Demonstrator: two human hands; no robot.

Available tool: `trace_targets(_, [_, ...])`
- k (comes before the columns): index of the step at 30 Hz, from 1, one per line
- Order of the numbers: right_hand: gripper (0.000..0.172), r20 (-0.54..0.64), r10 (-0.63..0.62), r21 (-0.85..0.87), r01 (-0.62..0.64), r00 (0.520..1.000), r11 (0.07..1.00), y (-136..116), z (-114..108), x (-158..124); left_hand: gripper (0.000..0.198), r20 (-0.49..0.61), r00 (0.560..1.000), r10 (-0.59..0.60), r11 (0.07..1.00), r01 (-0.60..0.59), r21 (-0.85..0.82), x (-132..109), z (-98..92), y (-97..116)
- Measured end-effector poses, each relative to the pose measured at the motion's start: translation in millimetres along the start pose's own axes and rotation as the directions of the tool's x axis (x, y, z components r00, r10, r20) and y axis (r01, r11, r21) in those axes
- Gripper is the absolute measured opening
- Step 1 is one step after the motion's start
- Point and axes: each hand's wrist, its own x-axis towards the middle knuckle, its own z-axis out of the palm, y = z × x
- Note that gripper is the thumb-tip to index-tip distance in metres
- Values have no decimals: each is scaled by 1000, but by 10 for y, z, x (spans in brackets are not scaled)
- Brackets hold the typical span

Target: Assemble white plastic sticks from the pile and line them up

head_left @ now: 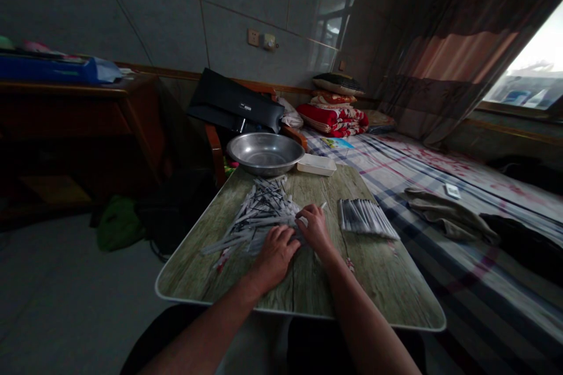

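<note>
A loose, criss-crossed pile of thin pale translucent strips (259, 211), some with dark lines, lies in the middle of the small wood-patterned table (200, 272). My left hand (277, 252) is at the pile's near right edge, fingers curled down; what they hold is hidden. Just right of it, my right hand (315, 228) is closed in a pinch, with the pale tip of a thin strip (324, 205) sticking out beyond the fingers. Further right, similar strips lie side by side in a neat row (367, 218).
A metal basin (265, 152) and a shallow white plastic tray (316, 164) stand at the table's far edge. Behind them a black case (237, 102) leans on a wooden chair. To the right is a bed (387, 158) with a phone (452, 190) and clothing (448, 217).
</note>
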Motion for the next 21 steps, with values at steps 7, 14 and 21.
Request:
trace_targets(7, [17, 19, -62, -82, 63, 998, 995, -235, 50, -4, 24, 17, 999, -45, 999, 45, 13, -90, -47, 35])
trace_targets(14, [15, 80, -20, -179, 34, 997, 983, -366, 149, 47, 24, 67, 993, -98, 995, 96, 30, -158, -63, 48])
trace_targets(21, [11, -107, 23, 42, -19, 994, 999, -262, 76, 42, 14, 77, 985, -153, 987, 148, 63, -95, -38, 90])
